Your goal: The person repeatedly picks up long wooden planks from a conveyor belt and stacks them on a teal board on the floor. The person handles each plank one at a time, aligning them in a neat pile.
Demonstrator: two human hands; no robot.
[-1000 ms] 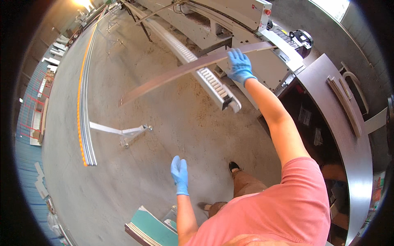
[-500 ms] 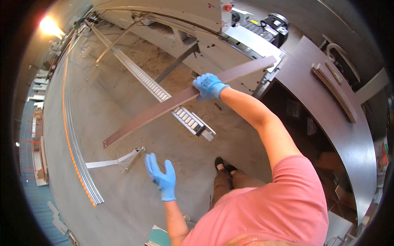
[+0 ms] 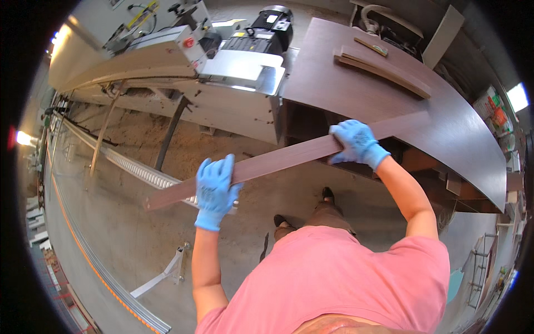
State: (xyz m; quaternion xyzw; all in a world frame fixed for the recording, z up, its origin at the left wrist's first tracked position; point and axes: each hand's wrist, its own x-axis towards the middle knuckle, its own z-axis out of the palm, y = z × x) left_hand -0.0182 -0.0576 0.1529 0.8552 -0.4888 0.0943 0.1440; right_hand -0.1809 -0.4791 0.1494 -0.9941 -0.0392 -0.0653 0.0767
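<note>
A long, narrow, dark brown wooden board (image 3: 283, 158) lies across both my hands, with small marks near its left end. My left hand (image 3: 216, 183), in a blue work glove, is closed round it left of the middle. Farther right, my right hand (image 3: 354, 142), gloved alike, grips the board from above, fingers over its edge. The board's right end reaches over a dark brown tabletop (image 3: 467, 128) and looks blurred. Its left end hangs above a roller conveyor rail (image 3: 147, 173).
Ahead stands a large light-coloured machine (image 3: 233, 100) with a black motor (image 3: 261, 36) and a red button (image 3: 189, 42). Several wood strips (image 3: 384, 75) lie on the tabletop. A metal support leg (image 3: 161, 278) and long rails with an orange strip (image 3: 105, 267) are at the left.
My body has turned right, and the board has swung toward the tabletop. My left hand, open and apart from the board before, now grips it. My right hand has kept its hold.
</note>
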